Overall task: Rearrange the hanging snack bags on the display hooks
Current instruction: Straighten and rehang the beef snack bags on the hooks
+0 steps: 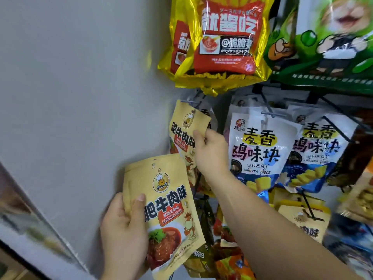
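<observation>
My left hand (123,233) grips a small stack of tan beef-flavour snack bags (169,211) at the lower centre, thumb across the front bag. My right hand (210,152) pinches the right edge of another tan beef-flavour bag (181,134), which hangs tilted at a metal display hook (186,102). That bag's top corner is bent under my fingers. More bags of the same kind hang behind it, mostly hidden.
White-and-blue chicken-piece bags (260,146) hang on the hook to the right. Yellow-and-red chip bags (220,41) and green bags (327,43) hang above. Other snack bags (226,263) fill the rack below. A plain grey wall (80,87) stands to the left.
</observation>
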Tool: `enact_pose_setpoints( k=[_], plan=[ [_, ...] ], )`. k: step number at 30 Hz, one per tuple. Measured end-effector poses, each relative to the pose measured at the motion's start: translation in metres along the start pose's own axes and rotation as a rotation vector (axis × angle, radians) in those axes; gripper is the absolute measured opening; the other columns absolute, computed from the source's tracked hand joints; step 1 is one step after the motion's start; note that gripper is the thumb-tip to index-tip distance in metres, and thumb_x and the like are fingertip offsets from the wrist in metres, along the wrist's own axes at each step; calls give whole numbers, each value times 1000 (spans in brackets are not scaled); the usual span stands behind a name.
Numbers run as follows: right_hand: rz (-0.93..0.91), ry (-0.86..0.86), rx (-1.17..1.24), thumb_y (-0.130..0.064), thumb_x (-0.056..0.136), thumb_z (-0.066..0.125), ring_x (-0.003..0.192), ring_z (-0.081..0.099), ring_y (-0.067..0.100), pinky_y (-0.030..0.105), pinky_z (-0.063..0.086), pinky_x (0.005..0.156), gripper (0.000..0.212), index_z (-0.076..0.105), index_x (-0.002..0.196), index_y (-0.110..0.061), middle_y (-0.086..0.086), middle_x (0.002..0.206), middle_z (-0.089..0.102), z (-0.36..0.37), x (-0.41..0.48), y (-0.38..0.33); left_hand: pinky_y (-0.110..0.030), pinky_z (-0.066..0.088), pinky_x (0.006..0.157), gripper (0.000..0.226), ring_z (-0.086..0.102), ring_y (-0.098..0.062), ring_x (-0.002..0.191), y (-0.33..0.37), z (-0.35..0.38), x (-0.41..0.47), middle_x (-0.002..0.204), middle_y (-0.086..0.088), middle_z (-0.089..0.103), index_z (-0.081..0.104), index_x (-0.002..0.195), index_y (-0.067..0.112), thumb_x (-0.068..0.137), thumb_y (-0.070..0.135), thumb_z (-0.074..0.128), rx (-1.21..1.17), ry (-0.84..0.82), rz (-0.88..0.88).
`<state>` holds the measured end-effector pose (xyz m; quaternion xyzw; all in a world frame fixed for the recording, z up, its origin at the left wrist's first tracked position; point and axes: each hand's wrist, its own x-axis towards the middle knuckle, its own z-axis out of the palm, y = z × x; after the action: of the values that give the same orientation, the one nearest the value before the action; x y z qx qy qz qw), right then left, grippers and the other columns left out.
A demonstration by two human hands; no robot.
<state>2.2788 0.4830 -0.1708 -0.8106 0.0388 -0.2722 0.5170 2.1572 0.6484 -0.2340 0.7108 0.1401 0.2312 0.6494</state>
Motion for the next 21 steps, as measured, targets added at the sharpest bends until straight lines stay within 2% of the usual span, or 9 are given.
enact_pose_setpoints(
  k=[3, 6, 9, 13, 15, 17, 19, 21],
  plan=[
    [-20, 18, -22, -30, 105, 57, 61, 52, 19, 40, 44, 60, 40, 55, 74, -5, 2, 65, 56, -8, -13, -5, -49, 59, 76, 16, 75, -14, 76, 3, -4, -2, 83, 10, 78, 69, 94, 38, 101, 25, 64, -3, -38, 5],
    [-78, 26, -30, -30, 106, 55, 66, 56, 24, 44, 49, 62, 37, 61, 81, -3, 6, 70, 62, -18, -24, -9, -47, 59, 73, 11, 72, -7, 71, 3, -8, -3, 81, 10, 78, 68, 91, 23, 101, 23, 63, 20, -67, 9],
    [-109, 38, -85, -28, 107, 53, 63, 49, 19, 40, 44, 60, 36, 58, 79, -6, 3, 67, 56, -33, -32, -15, -47, 60, 72, 11, 72, -8, 71, 3, -12, -6, 81, 9, 78, 67, 90, 24, 101, 25, 63, 36, -88, 13],
    [-128, 112, -86, -27, 108, 51, 69, 58, 26, 42, 48, 62, 36, 51, 73, -22, 3, 71, 60, -64, -40, -20, -47, 60, 71, 12, 73, -7, 69, 2, -16, -12, 80, 9, 78, 67, 91, 22, 102, 24, 62, 45, -119, -1],
    [-116, 179, -99, -29, 109, 51, 72, 62, 28, 47, 52, 64, 34, 51, 75, -25, 1, 74, 62, -87, -43, -18, -48, 61, 70, 12, 74, -8, 69, 3, -16, -16, 80, 9, 78, 67, 92, 20, 102, 24, 62, 54, -144, 8],
    [-108, 241, -116, -30, 108, 52, 73, 65, 25, 43, 52, 61, 31, 53, 78, -27, -1, 79, 66, -112, -46, -14, -48, 61, 69, 12, 74, -9, 69, 4, -13, -20, 80, 8, 79, 68, 92, 21, 102, 23, 61, 51, -171, 5],
    [-109, 259, -140, -29, 107, 54, 68, 61, 27, 38, 45, 55, 33, 55, 76, -19, 6, 75, 64, -139, -52, -8, -49, 60, 71, 14, 75, -11, 71, 6, -7, -26, 81, 7, 79, 69, 91, 27, 103, 23, 62, 51, -185, 0],
    [-70, 235, -141, -28, 106, 56, 64, 57, 35, 41, 43, 54, 36, 55, 76, -8, 17, 72, 62, -163, -62, 2, -51, 60, 76, 15, 76, -15, 75, 7, 2, -33, 82, 7, 79, 69, 90, 34, 103, 28, 63, 57, -211, -6]
  ],
)
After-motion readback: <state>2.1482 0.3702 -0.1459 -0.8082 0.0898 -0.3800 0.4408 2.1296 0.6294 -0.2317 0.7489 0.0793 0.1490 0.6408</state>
